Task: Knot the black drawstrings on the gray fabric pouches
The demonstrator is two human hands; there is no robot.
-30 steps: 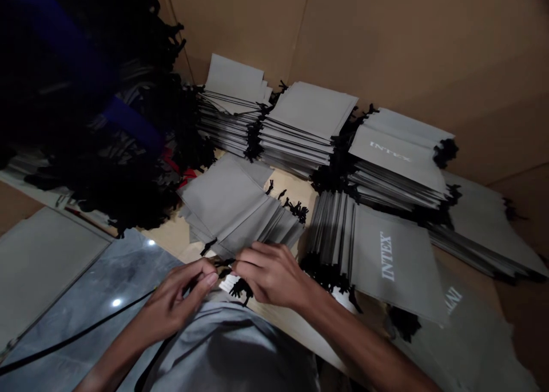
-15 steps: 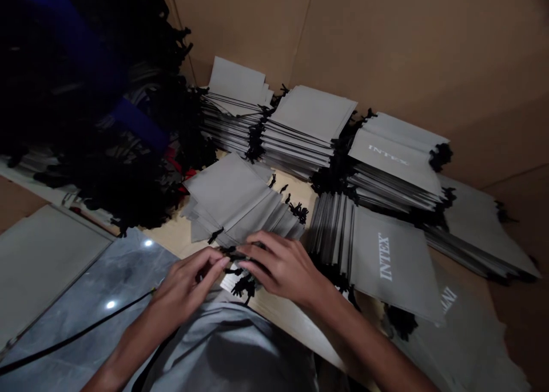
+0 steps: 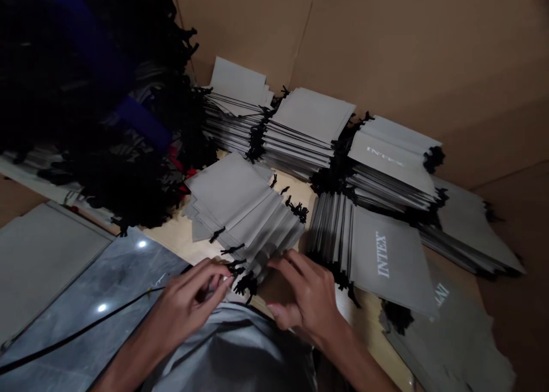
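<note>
In front of me a fanned stack of grey drawstring pouches [image 3: 231, 189] lies on the table, with knotted black cord ends along both sides. My left hand [image 3: 195, 295] is closed at the near edge of this stack. Its thumb and forefinger are pinched together at a black drawstring [image 3: 235, 265], whose end is partly hidden by the fingertips. To the right, my right hand [image 3: 306, 297] hovers by the near corner of the stack. Its fingers are bent and the thumb stands apart, with nothing visible between them.
Tall piles of grey pouches [image 3: 311, 114] line the cardboard wall [image 3: 386, 43]. A row of pouches printed INTEX [image 3: 386, 257] leans at the right. A dark heap of black cords [image 3: 132, 191] rises at the left, above the grey floor [image 3: 128, 295].
My right hand has drawn away from the left, moving right and toward me, and its fingers have opened. The left hand stays near the cord ends, slightly lower.
</note>
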